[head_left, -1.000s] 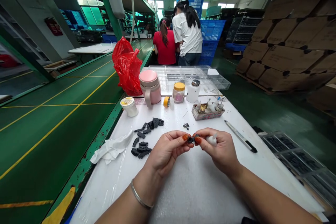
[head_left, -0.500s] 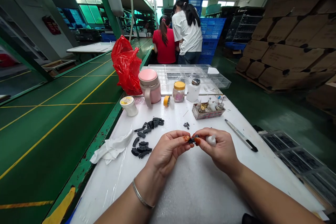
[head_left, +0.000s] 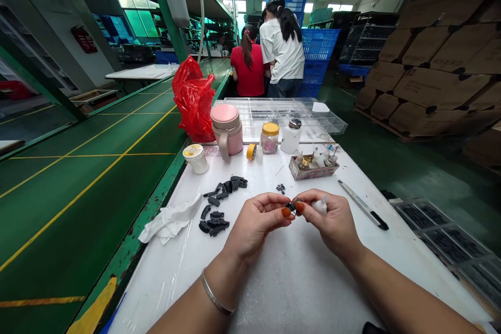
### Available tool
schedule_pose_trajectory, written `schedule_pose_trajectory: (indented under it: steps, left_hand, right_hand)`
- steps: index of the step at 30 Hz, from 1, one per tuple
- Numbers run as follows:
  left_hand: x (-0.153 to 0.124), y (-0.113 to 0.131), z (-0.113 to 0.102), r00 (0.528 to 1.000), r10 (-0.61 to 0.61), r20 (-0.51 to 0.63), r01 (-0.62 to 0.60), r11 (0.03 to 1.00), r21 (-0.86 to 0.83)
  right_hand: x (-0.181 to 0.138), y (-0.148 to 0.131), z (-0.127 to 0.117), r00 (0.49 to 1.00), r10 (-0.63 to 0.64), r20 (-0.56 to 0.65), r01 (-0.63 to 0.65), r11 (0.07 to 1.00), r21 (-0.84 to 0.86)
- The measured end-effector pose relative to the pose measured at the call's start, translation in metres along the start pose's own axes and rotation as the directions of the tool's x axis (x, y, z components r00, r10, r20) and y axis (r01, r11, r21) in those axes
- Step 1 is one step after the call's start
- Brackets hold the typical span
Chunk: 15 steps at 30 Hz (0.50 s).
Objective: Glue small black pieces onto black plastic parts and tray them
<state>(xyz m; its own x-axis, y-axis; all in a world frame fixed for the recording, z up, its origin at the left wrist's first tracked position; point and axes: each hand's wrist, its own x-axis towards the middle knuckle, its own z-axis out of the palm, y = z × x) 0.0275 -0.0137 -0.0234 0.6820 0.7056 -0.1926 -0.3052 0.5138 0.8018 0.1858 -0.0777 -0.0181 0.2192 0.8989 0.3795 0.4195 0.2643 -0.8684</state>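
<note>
My left hand [head_left: 256, 224] and my right hand [head_left: 332, 222] meet above the white table [head_left: 289, 282]. Both pinch one small black part [head_left: 291, 205] between thumb and fingertips. A small white bottle [head_left: 321, 206] is also tucked in the fingers of my right hand. Left of my hands, several loose black parts [head_left: 219, 203] lie scattered on the table. A tiny cluster of black bits [head_left: 279, 187] sits just beyond my hands.
A white cloth [head_left: 170, 222] lies at the table's left edge. Behind stand a pink mug [head_left: 227, 130], jars [head_left: 269, 138], tape roll [head_left: 250, 152], small box of bottles [head_left: 313, 164] and clear trays [head_left: 285, 112]. A knife-like tool [head_left: 364, 211] lies at the right. Two people stand far back.
Both hands keep their pinch on the black part and have barely shifted; the view has moved slightly.
</note>
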Motion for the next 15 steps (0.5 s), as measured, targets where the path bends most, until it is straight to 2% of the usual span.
schedule_pose_trajectory:
  steps: [7,12,15]
  left_hand:
    - [0.0009,0.0004,-0.0027,0.983,0.158,-0.092,-0.144,0.979,0.144]
    - [0.0007,-0.0010,-0.0040,0.965,0.231,-0.126,-0.208,0.963,0.174]
    - [0.0004,-0.0017,-0.0036,0.958,0.256,-0.126,-0.231,0.956,0.182]
  right_hand:
    - [0.0025,0.0034,0.0011,0.998,0.064,0.023,-0.065,0.997,0.044]
    - [0.0034,0.0030,0.0034,0.970,0.106,0.219,-0.121,0.991,0.054]
    - [0.0026,0.0023,0.0047,0.961,0.115,0.252,-0.138,0.988,0.076]
